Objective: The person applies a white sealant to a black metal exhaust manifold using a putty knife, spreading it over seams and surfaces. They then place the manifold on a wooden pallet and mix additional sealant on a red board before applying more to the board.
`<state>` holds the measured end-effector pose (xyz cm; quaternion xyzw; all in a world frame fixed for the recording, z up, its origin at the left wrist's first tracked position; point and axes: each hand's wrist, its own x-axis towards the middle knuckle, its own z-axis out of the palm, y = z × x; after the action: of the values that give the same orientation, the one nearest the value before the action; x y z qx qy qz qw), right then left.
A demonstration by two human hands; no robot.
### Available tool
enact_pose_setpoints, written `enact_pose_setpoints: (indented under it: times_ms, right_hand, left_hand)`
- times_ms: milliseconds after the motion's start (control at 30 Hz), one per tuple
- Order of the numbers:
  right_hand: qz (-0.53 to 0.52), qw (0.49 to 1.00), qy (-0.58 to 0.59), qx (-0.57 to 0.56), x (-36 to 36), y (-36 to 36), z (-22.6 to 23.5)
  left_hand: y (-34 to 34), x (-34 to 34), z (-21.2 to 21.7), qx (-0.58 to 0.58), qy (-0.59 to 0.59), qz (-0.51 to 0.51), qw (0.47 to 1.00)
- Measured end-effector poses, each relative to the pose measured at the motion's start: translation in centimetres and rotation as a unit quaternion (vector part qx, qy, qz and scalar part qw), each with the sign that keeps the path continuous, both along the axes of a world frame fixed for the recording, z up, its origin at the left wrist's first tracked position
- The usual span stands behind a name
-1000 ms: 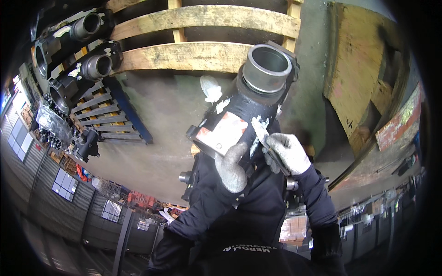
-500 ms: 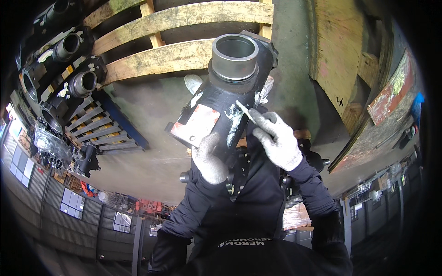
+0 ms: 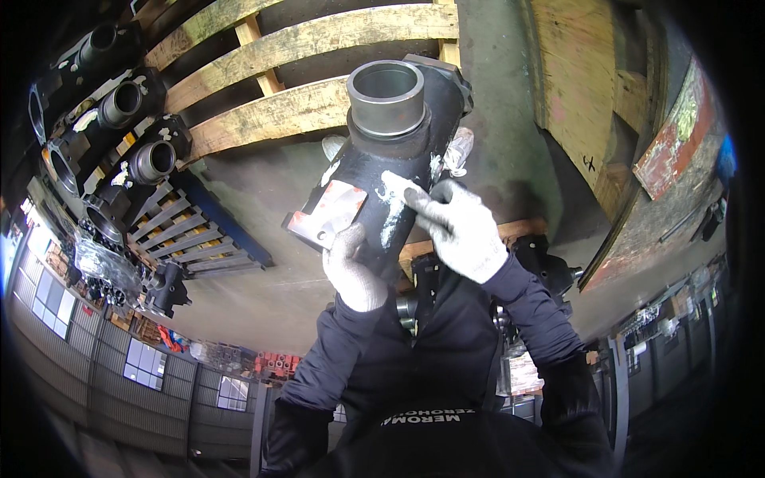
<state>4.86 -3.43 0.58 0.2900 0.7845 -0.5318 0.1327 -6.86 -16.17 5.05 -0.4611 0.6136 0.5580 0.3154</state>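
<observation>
In front of me stands a black metal housing (image 3: 370, 163) with a bare steel collar (image 3: 388, 111) on top. White putty (image 3: 390, 227) is smeared down its upper face. My gloved left hand (image 3: 352, 267) grips the lower corner of a flat plate (image 3: 339, 209) with red and white smears and a small hole; it lies over the housing's left side. My gloved right hand (image 3: 466, 231) is closed around a thin, putty-whitened spatula (image 3: 396, 182), whose end is at the upper part of the smear. Its grip end is hidden by the fingers.
A wooden pallet (image 3: 311, 40) lies beyond the housing. At left are similar black housings (image 3: 119, 103) with steel collars and a slatted rack (image 3: 195, 231). Plywood sheets (image 3: 578, 88) and a red-stained board (image 3: 677, 151) stand at right.
My right hand has turned and shifted slightly left, bringing the spatula from a slanting position to the smear's upper end. The putty there looks broader. My left hand still holds the plate.
</observation>
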Motion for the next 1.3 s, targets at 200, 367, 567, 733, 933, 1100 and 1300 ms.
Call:
enact_pose_setpoints:
  times_ms: [200, 367, 567, 733, 933, 1100, 1300]
  right_hand:
    - [0.017, 0.999, 0.006, -0.044, 0.7, -0.3, 1.9]
    - [-0.061, 0.997, 0.021, -0.031, 0.1, -0.7, 0.2]
    - [-0.055, 0.995, 0.079, -0.011, 1.3, -2.1, 2.9]
    - [-0.163, 0.984, 0.025, 0.065, 3.1, 1.2, 2.2]
    - [-0.358, 0.92, 0.017, 0.158, 12.2, 6.4, 4.7]
    - [-0.616, 0.779, 0.007, 0.118, 18.8, 11.9, 4.0]
    - [-0.729, 0.68, 0.014, 0.074, 23.0, 16.3, 1.7]
  left_hand:
    - [0.4, -0.2, 0.1, -0.027, -0.034, 0.023, 0.999]
    - [1.6, -0.6, 0.5, -0.005, -0.001, -0.01, 1.0]
    - [2.3, -1.6, 1.5, -0.024, -0.054, 0.001, 0.998]
    - [2.0, -0.6, 1.1, -0.038, 0.046, -0.057, 0.997]
    - [1.1, -1.6, -0.9, 0.007, 0.068, -0.092, 0.993]
    - [0.9, -2.3, -1.7, 0.082, 0.061, -0.101, 0.99]
    - [2.0, -2.7, -1.1, 0.134, 0.039, -0.131, 0.982]
